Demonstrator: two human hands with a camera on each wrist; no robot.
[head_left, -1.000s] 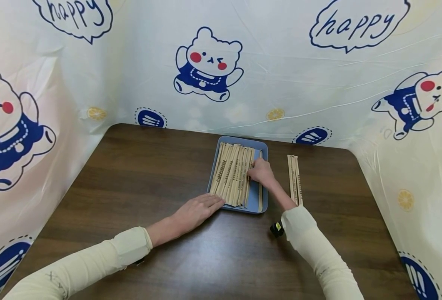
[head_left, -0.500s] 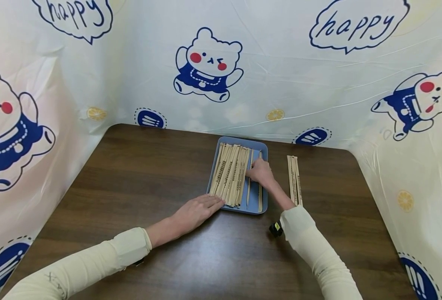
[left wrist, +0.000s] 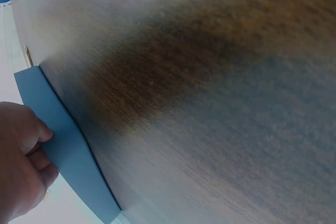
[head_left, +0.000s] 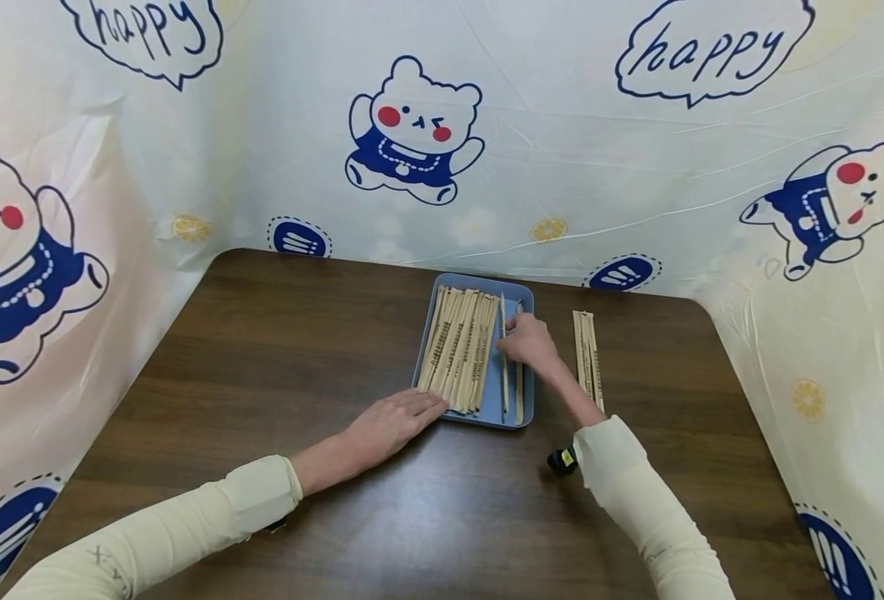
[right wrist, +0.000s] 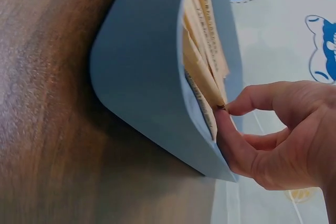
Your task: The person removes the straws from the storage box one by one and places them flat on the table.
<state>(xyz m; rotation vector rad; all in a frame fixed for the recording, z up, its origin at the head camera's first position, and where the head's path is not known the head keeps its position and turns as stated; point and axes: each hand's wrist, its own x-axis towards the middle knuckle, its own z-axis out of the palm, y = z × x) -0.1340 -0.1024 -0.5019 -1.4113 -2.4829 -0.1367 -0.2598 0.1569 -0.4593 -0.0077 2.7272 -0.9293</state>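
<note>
A shallow blue tray (head_left: 493, 408) on the table holds a row of paper-wrapped chopsticks (head_left: 456, 350), printed with dark text. At its near left corner is my left hand (head_left: 391, 427), gripping the rim; in the left wrist view, bent fingertips (left wrist: 48, 173) show against the outer wall. Over the tray's right side, my right hand (head_left: 533, 343) pinches one chopstick packet (head_left: 505, 387) between thumb and index finger. The right wrist view shows that grip at the packet's end, just above the tray wall (right wrist: 142, 61). Another chopstick packet (head_left: 520, 400) lies along the right wall.
Two more wrapped packets (head_left: 586, 350) lie on the brown table (head_left: 299, 333), right of the tray and partly behind my right forearm. A printed curtain (head_left: 546, 150) with cartoon bears hangs along the table's back and sides.
My right hand has drawn one chopstick packet away from the row, rightward toward the packet along the right wall. The left hand stays at the tray corner.
</note>
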